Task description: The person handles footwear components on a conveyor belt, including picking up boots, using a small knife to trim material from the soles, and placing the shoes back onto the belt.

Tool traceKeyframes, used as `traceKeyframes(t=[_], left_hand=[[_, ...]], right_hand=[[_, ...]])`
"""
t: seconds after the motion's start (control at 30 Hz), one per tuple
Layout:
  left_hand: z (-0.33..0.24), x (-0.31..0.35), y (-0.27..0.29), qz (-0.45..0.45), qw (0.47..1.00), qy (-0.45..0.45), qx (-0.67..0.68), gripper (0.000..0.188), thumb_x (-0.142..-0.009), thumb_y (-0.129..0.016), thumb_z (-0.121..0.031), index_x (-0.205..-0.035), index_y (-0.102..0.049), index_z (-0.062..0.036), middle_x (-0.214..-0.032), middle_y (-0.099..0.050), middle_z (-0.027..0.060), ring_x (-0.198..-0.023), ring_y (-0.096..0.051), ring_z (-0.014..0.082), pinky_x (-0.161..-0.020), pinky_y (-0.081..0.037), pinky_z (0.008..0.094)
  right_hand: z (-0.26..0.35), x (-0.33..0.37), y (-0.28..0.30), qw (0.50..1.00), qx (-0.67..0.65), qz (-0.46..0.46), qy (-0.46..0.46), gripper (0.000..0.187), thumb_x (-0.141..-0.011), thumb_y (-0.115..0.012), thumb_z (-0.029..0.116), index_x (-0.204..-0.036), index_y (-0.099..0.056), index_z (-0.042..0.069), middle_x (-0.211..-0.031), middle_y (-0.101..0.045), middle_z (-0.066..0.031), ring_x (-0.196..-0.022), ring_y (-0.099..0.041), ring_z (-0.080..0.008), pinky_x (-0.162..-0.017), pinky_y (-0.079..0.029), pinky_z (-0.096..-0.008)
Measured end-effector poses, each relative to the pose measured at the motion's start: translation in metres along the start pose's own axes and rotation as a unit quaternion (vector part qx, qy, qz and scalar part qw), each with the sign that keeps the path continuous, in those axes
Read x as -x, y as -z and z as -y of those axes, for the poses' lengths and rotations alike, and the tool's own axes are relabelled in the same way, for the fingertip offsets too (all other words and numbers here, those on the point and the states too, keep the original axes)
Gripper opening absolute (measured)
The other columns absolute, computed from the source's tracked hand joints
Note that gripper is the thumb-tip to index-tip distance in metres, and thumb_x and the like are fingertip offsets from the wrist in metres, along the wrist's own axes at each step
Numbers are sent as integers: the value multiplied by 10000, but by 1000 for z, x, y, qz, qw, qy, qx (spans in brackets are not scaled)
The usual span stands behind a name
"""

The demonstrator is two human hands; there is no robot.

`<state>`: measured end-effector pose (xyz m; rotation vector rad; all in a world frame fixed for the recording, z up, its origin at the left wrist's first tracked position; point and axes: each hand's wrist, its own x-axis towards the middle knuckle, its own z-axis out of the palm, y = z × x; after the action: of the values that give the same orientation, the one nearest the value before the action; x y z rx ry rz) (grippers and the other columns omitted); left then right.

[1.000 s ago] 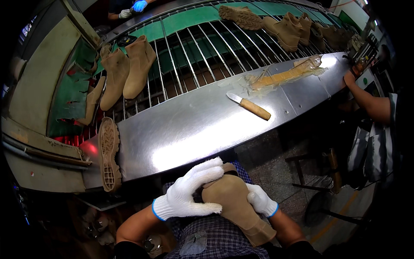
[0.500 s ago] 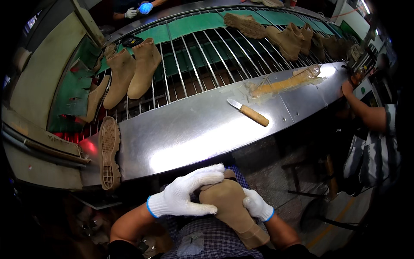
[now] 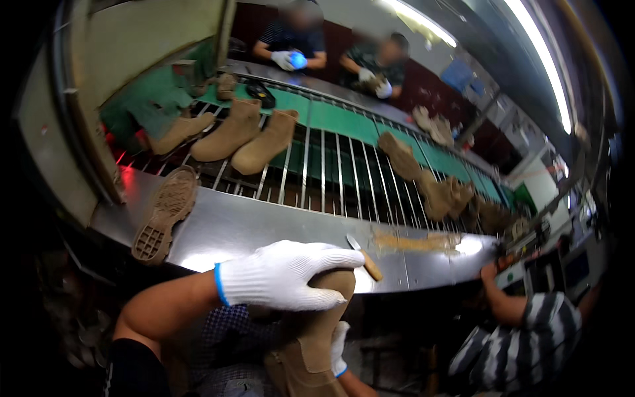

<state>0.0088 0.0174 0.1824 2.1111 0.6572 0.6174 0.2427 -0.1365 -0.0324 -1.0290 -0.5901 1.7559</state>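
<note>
A tan boot [image 3: 312,341] is held toe up in front of my body, just short of the metal ledge. My left hand [image 3: 284,274], in a white knit glove with a blue cuff, wraps round its toe end, with fingers over the far side and thumb on the near side. Lower down, my right hand [image 3: 339,347], gloved alike, grips the boot's right side, its fingers mostly hidden. A wooden-handled knife [image 3: 370,263] lies on the ledge beyond the toe. At the ledge's left end rests a loose lugged sole [image 3: 165,213], tread up.
Behind the metal ledge [image 3: 254,221] runs a roller conveyor [image 3: 337,175] with green sheets. Tan boots [image 3: 231,129] stand on it at left, others [image 3: 440,195] at right. Brown tape [image 3: 417,241] covers part of the ledge. Two people work across the line; one in a striped shirt [image 3: 516,337] is at right.
The view has tilted up, bringing the people across the line into sight. The boot has risen and turned more upright, with both hands staying on it.
</note>
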Motion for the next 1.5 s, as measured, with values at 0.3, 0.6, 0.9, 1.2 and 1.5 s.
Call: traceKeyframes(t=[0.3,0.6,0.9,1.2,1.5], left_hand=[[90,62,-38,-27,965,75,248,858,-946,-785,-278,-1646,-344,-51,-1508,-596,238,-1373,-606,323,-1153,-507,416],[121,164,-173,-361,931,17,-54,880,-827,-878,-141,-1564,-422,13,-1460,-597,311,-1096,-760,413,-859,-676,388],[97,63,-80,-319,942,-85,64,296,-1039,-712,-239,-1216,-680,-3,-1016,-780,153,-895,-784,263,-790,-631,365],[81,65,-77,-125,973,43,187,331,-1065,-693,-326,-1184,-681,-17,-1079,-784,164,-1027,-768,261,-899,-586,385],[89,89,-83,-78,986,-26,144,693,-960,-645,-90,-1616,-441,-1,-1346,-706,243,-1254,-708,334,-1098,-553,415]], right_hand=[[133,-81,-60,787,530,176,260,570,-977,-678,268,-1461,-595,-19,-1357,-707,-209,-1280,-675,-304,-1105,-513,-419],[174,-74,-111,746,616,250,40,806,-803,-904,363,-1452,-609,-15,-1343,-708,-154,-1254,-664,-235,-1116,-506,-387],[200,-44,-157,632,720,269,101,948,-695,-994,502,-1398,-625,-18,-1259,-738,-182,-1179,-724,-299,-1042,-552,-408],[188,-43,-112,574,749,261,201,725,-801,-899,452,-1316,-672,-7,-1191,-734,-199,-1079,-745,-381,-943,-589,-428],[182,-57,-89,544,752,274,253,694,-859,-837,437,-1374,-647,13,-1199,-707,-194,-1062,-724,-401,-918,-592,-434]])
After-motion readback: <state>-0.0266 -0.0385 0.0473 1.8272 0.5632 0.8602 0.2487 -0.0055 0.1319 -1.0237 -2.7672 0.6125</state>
